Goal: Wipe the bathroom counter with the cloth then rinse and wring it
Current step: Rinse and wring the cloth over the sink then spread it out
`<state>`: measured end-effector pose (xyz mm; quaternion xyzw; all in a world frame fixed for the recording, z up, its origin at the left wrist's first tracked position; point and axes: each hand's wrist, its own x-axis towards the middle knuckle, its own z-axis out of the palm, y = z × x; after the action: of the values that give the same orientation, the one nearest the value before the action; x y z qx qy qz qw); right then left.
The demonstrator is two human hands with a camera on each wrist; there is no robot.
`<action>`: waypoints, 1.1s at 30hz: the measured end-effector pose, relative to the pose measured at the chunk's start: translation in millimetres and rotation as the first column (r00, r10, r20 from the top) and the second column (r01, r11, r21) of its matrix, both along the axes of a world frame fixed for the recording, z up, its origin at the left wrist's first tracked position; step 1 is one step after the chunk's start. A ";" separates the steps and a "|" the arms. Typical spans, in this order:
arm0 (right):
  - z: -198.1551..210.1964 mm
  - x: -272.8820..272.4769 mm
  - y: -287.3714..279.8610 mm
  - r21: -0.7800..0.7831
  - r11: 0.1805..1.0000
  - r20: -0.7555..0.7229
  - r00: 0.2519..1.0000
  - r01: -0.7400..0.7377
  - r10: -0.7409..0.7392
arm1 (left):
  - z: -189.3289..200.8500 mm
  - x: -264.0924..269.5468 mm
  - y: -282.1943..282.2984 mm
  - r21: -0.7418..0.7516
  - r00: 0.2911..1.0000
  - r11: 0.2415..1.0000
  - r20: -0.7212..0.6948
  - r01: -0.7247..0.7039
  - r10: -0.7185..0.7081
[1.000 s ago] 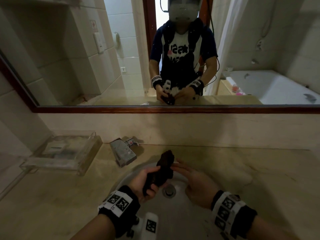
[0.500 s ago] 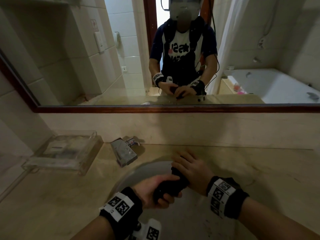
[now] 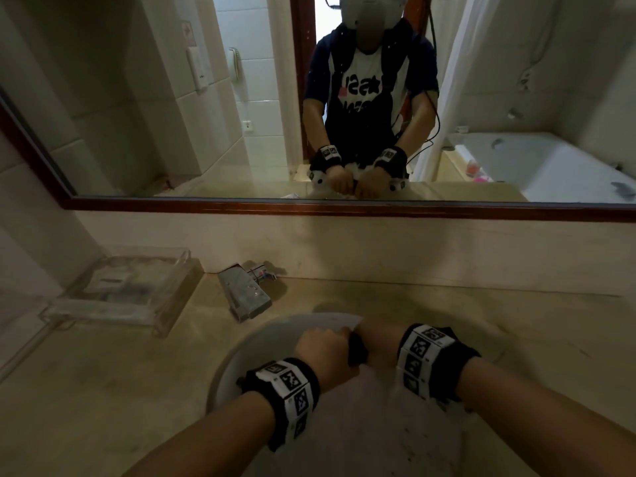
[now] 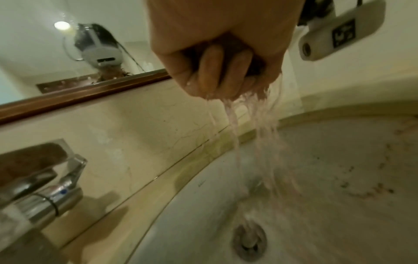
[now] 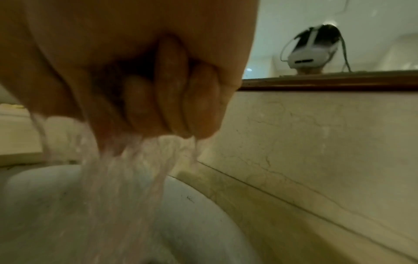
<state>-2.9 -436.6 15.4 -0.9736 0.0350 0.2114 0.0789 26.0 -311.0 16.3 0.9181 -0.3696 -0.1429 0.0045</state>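
Both my hands squeeze a dark cloth (image 3: 356, 351) over the white sink basin (image 3: 254, 346). My left hand (image 3: 327, 356) and right hand (image 3: 377, 344) are fists side by side, and only a short strip of cloth shows between them. In the left wrist view the curled fingers (image 4: 214, 71) grip the cloth (image 4: 255, 67), and water streams from them toward the drain (image 4: 248, 243). The right wrist view shows the right hand's fingers (image 5: 172, 100) clenched tight, with water pouring down into the basin (image 5: 199, 232). Most of the cloth is hidden inside the fists.
A chrome faucet (image 3: 246, 294) stands at the basin's back left, its lever (image 4: 40, 178) near my left wrist. A clear plastic tray (image 3: 120, 290) sits on the beige marble counter (image 3: 516, 332) at the left. The mirror (image 3: 344, 98) runs along the back wall.
The cloth, held upright between my hands a second ago, is now bunched inside both fists. My hands closed together and turned knuckles up over the basin, and water runs out.
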 end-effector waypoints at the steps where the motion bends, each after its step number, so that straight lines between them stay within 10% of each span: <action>1: 0.7 0.5 -0.5 0.020 0.999 -0.019 1.000 0.025 -0.025 | -1.9 -0.8 -1.9 0.003 1.000 1.000 0.008 0.015 -0.015; 9: 2.8 -7.6 -1.9 0.075 0.992 -0.135 0.986 0.106 -0.095 | -14.2 -1.2 3.3 -0.103 0.986 0.995 -0.162 0.013 -0.030; 14: 8.0 -12.8 -1.5 0.355 0.934 0.088 0.993 0.041 -0.078 | -21.6 17.0 31.8 -0.405 0.896 0.868 -0.434 -0.287 0.094; 16: 6.0 -21.0 -10.2 0.262 0.959 0.312 0.950 -0.110 0.023 | -19.5 23.2 39.5 -0.458 0.749 0.706 -0.643 -0.541 0.156; 19: -14.1 -34.4 -23.3 -0.214 0.918 0.476 0.785 -0.333 0.396 | -9.2 32.8 46.7 -0.183 0.316 0.507 -0.929 -0.843 0.191; 26: -23.6 -28.5 -20.1 -0.390 0.881 0.713 0.518 -0.267 0.473 | 8.9 12.0 31.9 0.114 -0.412 0.696 -0.868 -0.709 -0.277; 29: -6.9 -17.3 -28.6 -0.361 0.864 0.833 0.296 -0.351 0.468 | 20.6 5.5 27.9 0.068 -0.435 0.797 -0.864 -0.600 -0.253; 33: 18.4 -8.9 -28.5 -0.392 0.757 0.830 0.153 -0.523 0.536 | 42.1 -3.7 22.6 0.037 -0.166 0.829 -0.984 -0.558 -0.068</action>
<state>-11.8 -465.2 33.7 -0.8681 -0.3551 -0.3469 -0.0006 22.3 -288.4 58.4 0.5278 -0.0682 -0.6842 0.4986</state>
